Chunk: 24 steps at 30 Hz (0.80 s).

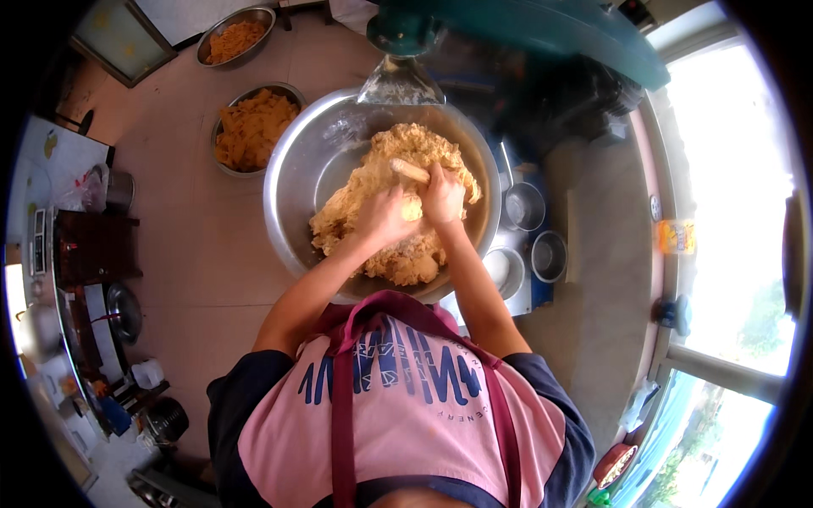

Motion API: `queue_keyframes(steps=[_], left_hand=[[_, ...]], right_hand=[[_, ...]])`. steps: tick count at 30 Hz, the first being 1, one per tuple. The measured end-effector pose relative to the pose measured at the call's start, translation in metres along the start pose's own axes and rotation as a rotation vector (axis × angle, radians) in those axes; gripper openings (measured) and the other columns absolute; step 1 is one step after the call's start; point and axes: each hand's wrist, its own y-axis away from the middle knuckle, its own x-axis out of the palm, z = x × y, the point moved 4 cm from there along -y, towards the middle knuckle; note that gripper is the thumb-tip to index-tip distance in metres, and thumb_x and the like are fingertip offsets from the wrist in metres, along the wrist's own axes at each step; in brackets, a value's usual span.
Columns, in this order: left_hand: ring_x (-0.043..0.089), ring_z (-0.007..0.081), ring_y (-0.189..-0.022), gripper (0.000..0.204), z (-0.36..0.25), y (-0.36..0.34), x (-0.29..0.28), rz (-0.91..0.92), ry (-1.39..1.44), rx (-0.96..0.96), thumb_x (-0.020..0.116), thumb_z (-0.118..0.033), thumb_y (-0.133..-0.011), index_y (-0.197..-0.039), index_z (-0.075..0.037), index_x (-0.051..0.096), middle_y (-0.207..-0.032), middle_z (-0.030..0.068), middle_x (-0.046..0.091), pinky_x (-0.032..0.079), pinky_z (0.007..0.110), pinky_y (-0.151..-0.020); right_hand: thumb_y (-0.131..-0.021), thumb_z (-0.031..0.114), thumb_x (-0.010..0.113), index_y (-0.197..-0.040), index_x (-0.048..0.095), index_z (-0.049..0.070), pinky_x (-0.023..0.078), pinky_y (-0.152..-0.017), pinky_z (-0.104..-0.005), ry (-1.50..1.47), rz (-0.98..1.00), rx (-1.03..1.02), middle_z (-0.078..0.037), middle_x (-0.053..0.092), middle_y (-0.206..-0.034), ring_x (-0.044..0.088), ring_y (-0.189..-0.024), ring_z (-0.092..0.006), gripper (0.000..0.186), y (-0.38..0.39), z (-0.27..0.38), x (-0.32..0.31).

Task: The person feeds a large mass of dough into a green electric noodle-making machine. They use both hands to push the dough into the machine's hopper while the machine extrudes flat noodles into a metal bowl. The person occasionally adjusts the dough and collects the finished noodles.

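Observation:
A mass of crumbly yellow dough (398, 254) fills much of a wide metal bowl (284, 182) in front of me. Both forearms reach into it. My right hand (444, 196) is closed round a short, pale, stick-like piece (410, 170) whose rounded end points to the left; whether it is wood or dough I cannot make out. Beside it my left hand (386, 217) is closed, its fingers curled into the dough. A smooth pale yellow lump (411, 207) shows between the two hands.
A teal machine (525, 34) with a flour-dusted metal part (400, 82) overhangs the bowl's far rim. Metal pots (525, 207) stand close on the right. Two basins of orange pieces (257, 127) sit on the floor to the left. A bright window lies at far right.

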Motion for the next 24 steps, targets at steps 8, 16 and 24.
queue_keyframes(steps=[8,16,24], left_hand=[[0.067,0.0168,-0.078,0.052,0.029,0.14,-0.113,-0.199,0.968,-0.285,0.072,-0.037,-0.083,-0.117,0.0,0.06,-0.09,0.0114,0.068,0.055,0.029,-0.064],[0.064,0.0096,-0.08,0.051,0.052,0.121,-0.097,-0.455,1.283,-0.631,0.055,-0.052,-0.093,-0.119,-0.009,0.054,-0.1,0.0042,0.065,0.048,0.021,-0.057],[0.061,0.0139,-0.066,0.036,0.018,0.071,-0.095,-0.618,0.724,-0.362,0.064,-0.037,-0.091,-0.097,-0.002,0.061,-0.086,0.0065,0.067,0.046,0.029,-0.053]], right_hand=[[-0.084,0.016,0.065,-0.091,0.06,0.006,0.053,-0.059,-0.0438,0.08,0.114,0.165,-0.015,0.065,-0.072,0.065,-0.064,-0.0326,0.013,-0.014,-0.024,0.004],[-0.074,0.032,0.083,-0.132,0.053,0.0,0.055,-0.078,-0.0269,-1.228,0.415,0.275,0.005,0.044,-0.07,0.047,-0.066,-0.0056,0.073,-0.004,0.097,-0.044],[-0.073,0.008,0.082,-0.097,0.062,0.002,0.049,-0.069,-0.0305,-0.963,0.557,0.292,0.0,0.046,-0.084,0.049,-0.073,-0.0111,0.033,0.016,0.11,-0.038]])
